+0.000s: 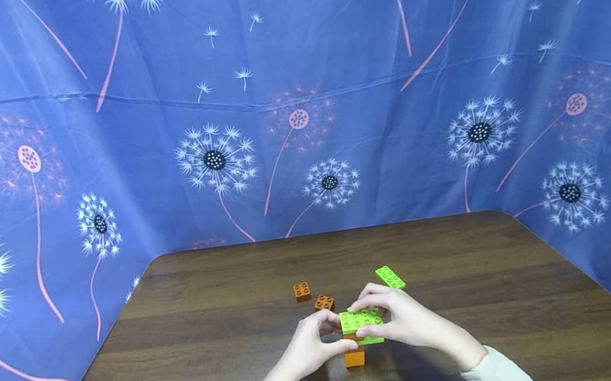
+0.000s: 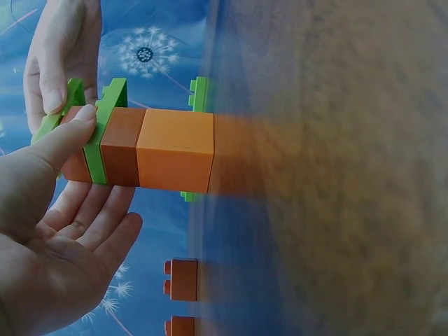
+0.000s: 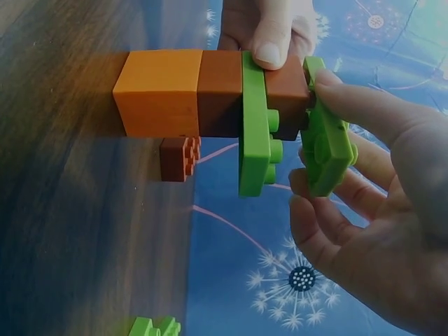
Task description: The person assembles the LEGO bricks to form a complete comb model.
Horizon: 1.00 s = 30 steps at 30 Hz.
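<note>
A stack of toy building bricks stands in front of me on the table. Its base is an orange brick [image 1: 354,359], topped by a brown brick [image 3: 220,91], a thin green plate [image 3: 255,140] and a second brown brick [image 3: 287,91]. My left hand [image 1: 312,346] grips the stack near its top, thumb on the near side at the upper brown brick, fingers behind. Between the thumb and fingers of my right hand [image 1: 404,315] is another studded green plate [image 1: 359,320], pinched at the top of the stack. In the right wrist view that plate sits slightly tilted against the upper brown brick.
Beyond the left hand lie two loose brown bricks, one farther back [image 1: 302,292] and one nearer [image 1: 324,302]. A loose green plate [image 1: 389,277] lies beyond the right hand. Blue dandelion-print cloth [image 1: 397,155] hangs around the wooden table [image 1: 208,294].
</note>
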{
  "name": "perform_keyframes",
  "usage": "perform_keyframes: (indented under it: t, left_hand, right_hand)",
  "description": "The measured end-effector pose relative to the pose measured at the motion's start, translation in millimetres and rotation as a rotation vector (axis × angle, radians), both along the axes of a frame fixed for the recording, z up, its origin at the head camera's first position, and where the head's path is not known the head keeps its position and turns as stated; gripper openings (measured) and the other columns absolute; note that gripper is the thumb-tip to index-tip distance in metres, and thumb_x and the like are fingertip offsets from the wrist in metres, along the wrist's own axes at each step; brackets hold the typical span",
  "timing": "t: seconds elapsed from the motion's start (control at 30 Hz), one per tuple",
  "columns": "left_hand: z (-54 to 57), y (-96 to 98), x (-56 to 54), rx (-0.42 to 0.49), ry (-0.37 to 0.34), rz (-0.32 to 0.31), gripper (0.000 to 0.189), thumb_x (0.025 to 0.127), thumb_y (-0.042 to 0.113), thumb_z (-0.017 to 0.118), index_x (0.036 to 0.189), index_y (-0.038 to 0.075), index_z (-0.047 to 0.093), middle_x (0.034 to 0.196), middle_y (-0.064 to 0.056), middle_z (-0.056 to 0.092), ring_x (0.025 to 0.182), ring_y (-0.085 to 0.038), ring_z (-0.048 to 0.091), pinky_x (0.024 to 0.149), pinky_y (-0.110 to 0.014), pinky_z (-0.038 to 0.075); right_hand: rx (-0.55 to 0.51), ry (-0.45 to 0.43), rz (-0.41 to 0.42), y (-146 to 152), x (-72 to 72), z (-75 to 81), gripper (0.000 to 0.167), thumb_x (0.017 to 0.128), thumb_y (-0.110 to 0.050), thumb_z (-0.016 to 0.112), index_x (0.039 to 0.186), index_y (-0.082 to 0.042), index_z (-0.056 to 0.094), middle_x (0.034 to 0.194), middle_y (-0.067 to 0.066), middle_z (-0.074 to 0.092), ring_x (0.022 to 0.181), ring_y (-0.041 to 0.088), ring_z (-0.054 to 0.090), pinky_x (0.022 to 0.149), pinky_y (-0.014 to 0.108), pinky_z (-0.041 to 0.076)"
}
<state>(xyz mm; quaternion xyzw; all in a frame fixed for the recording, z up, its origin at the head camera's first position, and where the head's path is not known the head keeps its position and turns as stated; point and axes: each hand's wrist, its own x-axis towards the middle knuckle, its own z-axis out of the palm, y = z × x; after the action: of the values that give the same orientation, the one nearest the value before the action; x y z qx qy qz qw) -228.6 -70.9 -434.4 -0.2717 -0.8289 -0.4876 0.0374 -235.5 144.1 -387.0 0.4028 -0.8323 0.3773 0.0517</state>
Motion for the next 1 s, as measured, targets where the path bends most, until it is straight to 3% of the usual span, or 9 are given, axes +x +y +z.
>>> perform_keyframes:
  t: [0.1, 0.6, 0.83, 1.0]
  left_hand:
    - [1.2, 0.7, -0.1, 0.001, 0.004, -0.002, 0.031, 0.075, 0.022, 0.079, 0.094, 0.006, 0.061, 0.092, -0.005, 0.069, 0.088, -0.019, 0.067, 0.085, -0.028, 0.053]
    - [2.8, 1.2, -4.0, 0.002, 0.021, -0.008, 0.031, 0.075, 0.022, 0.079, 0.094, 0.006, 0.061, 0.093, -0.005, 0.069, 0.088, -0.017, 0.066, 0.085, -0.029, 0.053]
    - [3.1, 1.0, -4.0, 0.011, 0.04, -0.027, 0.031, 0.075, 0.022, 0.079, 0.093, 0.006, 0.06, 0.091, -0.005, 0.068, 0.088, -0.019, 0.066, 0.086, -0.03, 0.053]
    - [-0.5, -2.1, -3.0, 0.017, 0.082, -0.061, 0.03, 0.076, 0.019, 0.078, 0.095, 0.005, 0.06, 0.091, -0.005, 0.068, 0.086, -0.014, 0.066, 0.084, -0.028, 0.054]
  right_hand:
    - [0.003, 0.0, -0.002, -0.1, 0.3, 1.0, 0.03, 0.082, -0.028, 0.071, 0.108, -0.013, 0.067, 0.094, -0.002, 0.059, 0.06, 0.01, 0.048, 0.053, 0.016, 0.042]
    - [0.05, -0.021, -0.038, -0.9, -0.7, 7.2, 0.031, 0.08, -0.024, 0.073, 0.108, -0.012, 0.067, 0.095, -0.003, 0.06, 0.06, -0.002, 0.042, 0.052, 0.017, 0.042]
    - [0.065, -0.03, -0.054, -0.9, 1.8, 10.1, 0.03, 0.081, -0.023, 0.072, 0.109, -0.012, 0.066, 0.097, -0.004, 0.063, 0.063, 0.006, 0.046, 0.055, 0.021, 0.044]
    - [0.098, 0.027, -0.05, -4.0, 6.5, 9.7, 0.03, 0.082, -0.026, 0.071, 0.109, -0.012, 0.067, 0.097, -0.004, 0.064, 0.064, 0.002, 0.047, 0.056, 0.018, 0.045]
